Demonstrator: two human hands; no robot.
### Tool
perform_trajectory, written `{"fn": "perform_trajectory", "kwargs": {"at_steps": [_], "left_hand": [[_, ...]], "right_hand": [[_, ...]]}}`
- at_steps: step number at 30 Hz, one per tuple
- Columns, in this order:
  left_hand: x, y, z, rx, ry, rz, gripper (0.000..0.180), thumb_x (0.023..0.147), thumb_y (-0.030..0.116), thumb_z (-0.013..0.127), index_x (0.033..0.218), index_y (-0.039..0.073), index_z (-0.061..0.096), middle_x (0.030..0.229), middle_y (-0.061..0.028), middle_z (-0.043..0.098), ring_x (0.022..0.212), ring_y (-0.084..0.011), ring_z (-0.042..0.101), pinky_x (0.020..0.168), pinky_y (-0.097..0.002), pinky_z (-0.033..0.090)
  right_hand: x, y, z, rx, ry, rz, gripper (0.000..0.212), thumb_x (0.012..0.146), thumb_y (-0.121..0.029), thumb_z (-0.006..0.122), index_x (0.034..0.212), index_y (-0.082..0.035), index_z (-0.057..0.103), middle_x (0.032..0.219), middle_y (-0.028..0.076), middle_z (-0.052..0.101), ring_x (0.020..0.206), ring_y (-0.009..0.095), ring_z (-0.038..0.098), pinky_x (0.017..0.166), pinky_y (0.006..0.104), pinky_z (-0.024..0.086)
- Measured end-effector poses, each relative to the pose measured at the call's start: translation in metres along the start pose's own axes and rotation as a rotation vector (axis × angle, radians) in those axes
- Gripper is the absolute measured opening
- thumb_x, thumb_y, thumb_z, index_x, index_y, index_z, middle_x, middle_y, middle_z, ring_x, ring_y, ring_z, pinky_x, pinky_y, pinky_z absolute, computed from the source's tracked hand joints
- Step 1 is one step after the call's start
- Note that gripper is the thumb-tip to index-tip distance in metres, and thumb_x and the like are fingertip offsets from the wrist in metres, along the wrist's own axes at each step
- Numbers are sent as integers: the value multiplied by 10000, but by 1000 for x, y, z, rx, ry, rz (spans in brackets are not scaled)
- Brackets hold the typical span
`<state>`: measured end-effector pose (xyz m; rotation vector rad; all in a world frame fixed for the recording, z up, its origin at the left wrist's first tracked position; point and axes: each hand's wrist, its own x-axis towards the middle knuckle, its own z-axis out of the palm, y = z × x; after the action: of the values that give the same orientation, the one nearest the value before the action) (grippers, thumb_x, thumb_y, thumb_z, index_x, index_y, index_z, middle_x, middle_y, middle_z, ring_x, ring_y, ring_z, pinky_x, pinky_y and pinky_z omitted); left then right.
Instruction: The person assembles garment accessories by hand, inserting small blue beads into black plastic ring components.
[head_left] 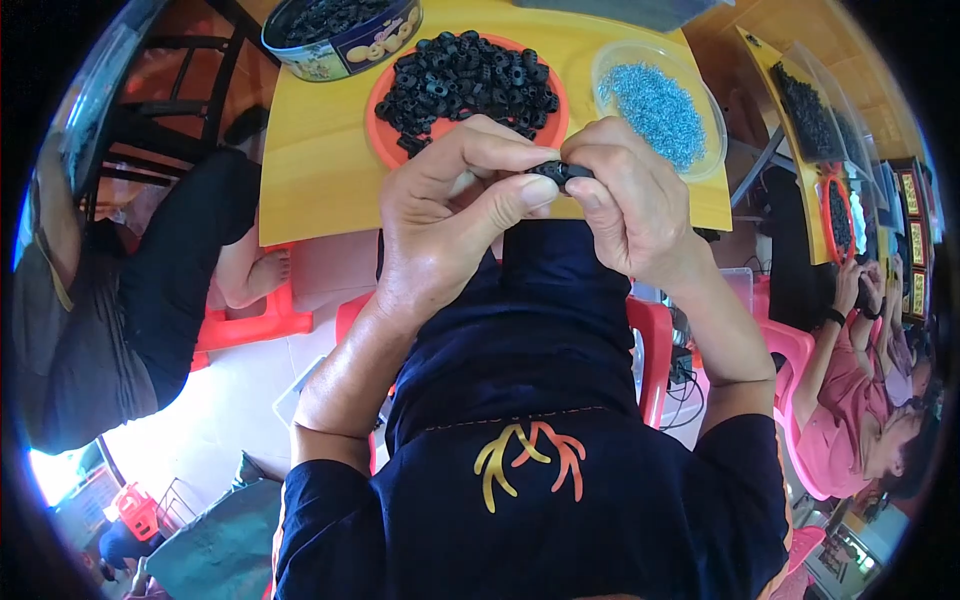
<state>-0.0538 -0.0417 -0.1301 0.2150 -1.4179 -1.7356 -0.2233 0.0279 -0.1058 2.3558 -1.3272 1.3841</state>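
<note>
Between my two hands, just over the table's near edge, is a small black plastic part [562, 172]. My left hand [455, 200] pinches one end of it between thumb and fingertips. At its other end, the thumb and bent fingers of my right hand [635, 200] are closed on it. Beyond my left hand stands an orange-red round tray [377, 128] heaped with black plastic parts [465, 85] of a like kind. A clear round tub [712, 150] past my right hand holds many small silvery-blue metal pieces [652, 112], too small to name.
The yellow table [310, 180] also bears a round cookie tin [345, 50] of black parts at the far left. Someone in dark clothes [130, 300] sits at left. At right, people work at another yellow table [800, 195]; one wears a pink shirt [840, 410].
</note>
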Motion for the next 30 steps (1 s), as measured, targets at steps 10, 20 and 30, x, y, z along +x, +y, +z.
{"fn": "perform_trajectory", "kwargs": {"at_steps": [10, 20, 30], "left_hand": [[5, 1, -11, -53, -133, -38, 161, 854, -42, 649, 1014, -19, 653, 909, -70, 595, 750, -102, 596, 520, -189, 466], [5, 5, -10, 171, -182, 57, 138, 842, -43, 660, 978, -18, 671, 887, -72, 601, 748, -100, 582, 534, -194, 466], [7, -4, -10, 204, -107, -81, 159, 863, -19, 647, 1021, -13, 652, 859, -55, 623, 780, -102, 598, 632, -231, 505]], "right_hand": [[5, -5, -11, 102, -190, 24, 162, 844, -54, 650, 831, -10, 494, 746, 118, 489, 629, 301, 544, 528, 375, 446], [3, -26, -20, 55, -323, 282, 191, 913, -146, 595, 819, -19, 489, 740, 140, 512, 682, 340, 566, 584, 415, 445], [1, 1, -17, 355, -412, 590, 325, 980, -276, 522, 827, 10, 526, 659, 140, 514, 615, 281, 575, 552, 352, 475]]}}
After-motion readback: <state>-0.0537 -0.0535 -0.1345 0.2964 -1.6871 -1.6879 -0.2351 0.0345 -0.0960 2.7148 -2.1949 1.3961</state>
